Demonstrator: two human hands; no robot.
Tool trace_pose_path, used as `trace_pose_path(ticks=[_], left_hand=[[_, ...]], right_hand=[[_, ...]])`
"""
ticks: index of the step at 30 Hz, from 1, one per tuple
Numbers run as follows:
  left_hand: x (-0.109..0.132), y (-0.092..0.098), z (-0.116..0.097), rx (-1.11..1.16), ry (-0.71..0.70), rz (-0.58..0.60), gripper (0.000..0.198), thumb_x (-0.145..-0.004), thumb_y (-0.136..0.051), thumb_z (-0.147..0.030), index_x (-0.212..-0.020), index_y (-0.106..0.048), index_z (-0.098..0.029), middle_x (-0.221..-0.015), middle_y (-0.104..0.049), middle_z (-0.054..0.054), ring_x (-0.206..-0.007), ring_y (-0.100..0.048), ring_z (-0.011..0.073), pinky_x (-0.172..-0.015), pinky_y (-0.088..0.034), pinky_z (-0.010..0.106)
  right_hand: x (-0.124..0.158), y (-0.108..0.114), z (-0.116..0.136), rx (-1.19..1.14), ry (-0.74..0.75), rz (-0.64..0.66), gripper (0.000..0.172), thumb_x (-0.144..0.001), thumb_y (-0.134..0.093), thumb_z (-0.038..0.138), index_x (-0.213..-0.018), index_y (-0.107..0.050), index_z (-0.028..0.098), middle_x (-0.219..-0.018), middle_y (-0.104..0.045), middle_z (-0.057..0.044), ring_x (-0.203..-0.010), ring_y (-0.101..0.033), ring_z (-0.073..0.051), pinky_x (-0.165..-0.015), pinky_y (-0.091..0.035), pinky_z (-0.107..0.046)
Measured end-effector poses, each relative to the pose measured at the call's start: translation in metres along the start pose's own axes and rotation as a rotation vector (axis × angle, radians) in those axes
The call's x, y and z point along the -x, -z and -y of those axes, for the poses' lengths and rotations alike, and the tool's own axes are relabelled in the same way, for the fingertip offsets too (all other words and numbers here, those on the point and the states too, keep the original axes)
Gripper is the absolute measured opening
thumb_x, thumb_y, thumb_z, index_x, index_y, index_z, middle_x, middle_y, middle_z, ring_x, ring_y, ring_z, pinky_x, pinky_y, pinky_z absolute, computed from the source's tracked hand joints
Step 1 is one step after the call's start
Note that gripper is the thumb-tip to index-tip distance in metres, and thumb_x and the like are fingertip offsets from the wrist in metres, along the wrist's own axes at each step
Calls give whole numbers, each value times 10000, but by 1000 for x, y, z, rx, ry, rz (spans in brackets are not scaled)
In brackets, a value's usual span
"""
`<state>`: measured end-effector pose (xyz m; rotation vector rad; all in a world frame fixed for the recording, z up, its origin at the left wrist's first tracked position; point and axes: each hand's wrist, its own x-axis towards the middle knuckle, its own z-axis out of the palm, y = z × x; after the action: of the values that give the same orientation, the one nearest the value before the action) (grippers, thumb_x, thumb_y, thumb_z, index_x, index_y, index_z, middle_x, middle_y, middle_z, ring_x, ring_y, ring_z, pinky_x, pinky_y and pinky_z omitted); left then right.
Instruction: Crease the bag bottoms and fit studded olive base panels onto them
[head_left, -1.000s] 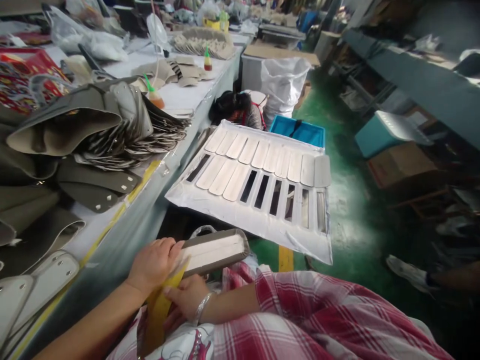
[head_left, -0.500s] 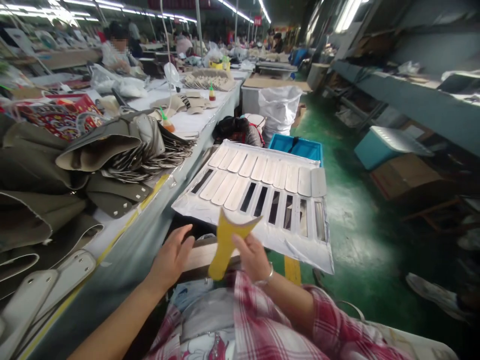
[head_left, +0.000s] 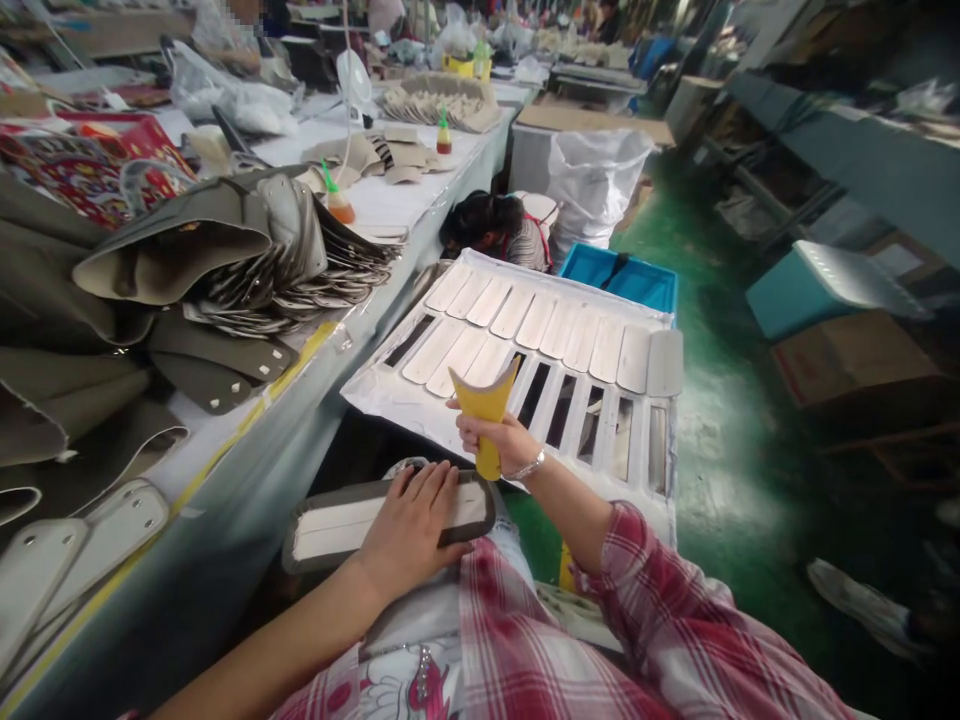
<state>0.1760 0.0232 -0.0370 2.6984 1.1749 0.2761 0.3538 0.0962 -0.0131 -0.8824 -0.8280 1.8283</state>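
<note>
My left hand (head_left: pixel 416 522) lies flat with its fingers outstretched on a long dark grey piece with rounded ends (head_left: pixel 300 562). A white strip (head_left: pixel 334 527) with a line along it is set inside that piece's raised rim, and the hand covers part of it. In my right hand (head_left: pixel 501 442) is a yellow scraper-like piece (head_left: pixel 486 400), its wide concave end pointing up. Beyond both hands, a white slotted board (head_left: pixel 367 392) carries pale rounded strips (head_left: pixel 540 322) in two rows. Several slots in the nearer row are bare and dark.
Grey-brown bag bodies (head_left: pixel 180 245) and loose straps (head_left: pixel 120 520) cover the long table on the left. Two glue bottles (head_left: pixel 339 198) stand farther back. Past the board are a crouching person (head_left: pixel 487 225), a blue crate (head_left: pixel 622 280) and a white sack (head_left: pixel 596 180). Boxes (head_left: pixel 855 355) stand right.
My left hand has come down onto the grey piece, which now shows more fully. My right hand has lifted the yellow piece away from my lap toward the board. The view has tilted downward.
</note>
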Motion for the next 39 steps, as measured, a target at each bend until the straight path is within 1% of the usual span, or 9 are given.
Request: trace_pose_path(ticks=[4, 11, 13, 16, 20, 25, 27, 30, 39], left_hand=[[-3, 0, 1, 24, 8, 4, 787, -765, -518, -612, -1366, -344, -135, -1369, -400, 176, -1249, -357, 329, -1048, -211, 500], [-6, 1, 2, 47, 10, 50, 761, -788, -479, -621, -1364, -345, -141, -1350, -419, 179, -1251, -347, 332, -1042, -198, 505], [-7, 1, 3, 52, 16, 72, 753, -789, -490, -609, -1374, -328, -165, -1355, -410, 177, -1254, -345, 335, -1037, -201, 509], [-11, 2, 6, 57, 14, 96, 702, -788, -490, -614, -1330, -401, -177, -1330, -431, 178, -1236, -356, 349, -1022, -223, 517], [-14, 6, 7, 45, -6, 101, 606, -796, -469, -625, -1166, -560, -153, -1161, -557, 174, -1164, -414, 354, -1009, -243, 525], [-4, 7, -5, -43, 35, 44, 707, -799, -481, -612, -1328, -407, -148, -1344, -433, 162, -1238, -361, 306, -1048, -215, 491], [0, 6, -8, -92, 43, 32, 744, -796, -491, -608, -1374, -339, -165, -1383, -397, 147, -1256, -344, 298, -1066, -158, 515], [1, 7, -12, -145, 47, 56, 747, -780, -521, -603, -1385, -319, -213, -1371, -418, 132, -1241, -361, 307, -1053, -113, 566], [-4, 6, -13, -144, 59, 98, 784, -742, -572, -595, -1387, -328, -224, -1340, -433, 146, -1210, -373, 350, -1008, -233, 502]], right_hand=[[-9, -2, -2, 0, -17, 12, 287, -741, -588, 373, -933, -534, 166, -546, -328, 81, -403, -219, -33, -393, -176, -171], [-15, -11, -6, 99, -103, 54, 296, -765, -529, 422, -917, -495, 171, -515, -211, 102, -387, -148, -44, -375, -124, -176], [-15, -15, -10, 237, -54, 23, 271, -800, -474, 420, -913, -494, 175, -506, -236, 94, -390, -191, -56, -381, -175, -181], [-14, -24, -18, 647, 116, -25, 205, -843, -434, 347, -928, -515, 179, -587, -406, 45, -501, -379, -90, -494, -326, -208], [-15, -35, -25, 1017, 203, -104, 251, -741, -559, 216, -987, -515, 192, -696, -506, 11, -611, -444, -125, -588, -343, -241], [-7, -24, -15, 455, 76, -187, 240, -759, -492, 408, -853, -494, 187, -494, -308, 80, -405, -279, -81, -394, -255, -206], [5, -15, -10, 211, 114, -260, 299, -746, -490, 454, -894, -471, 195, -484, -220, 108, -361, -188, -64, -341, -186, -188], [24, -9, -10, -68, 227, -402, 337, -673, -613, 420, -891, -479, 201, -483, -210, 122, -346, -177, -43, -319, -166, -167], [17, -16, -33, -12, 246, -598, 274, -702, -607, 416, -822, -488, 201, -441, -274, 118, -313, -233, -45, -288, -187, -173]])
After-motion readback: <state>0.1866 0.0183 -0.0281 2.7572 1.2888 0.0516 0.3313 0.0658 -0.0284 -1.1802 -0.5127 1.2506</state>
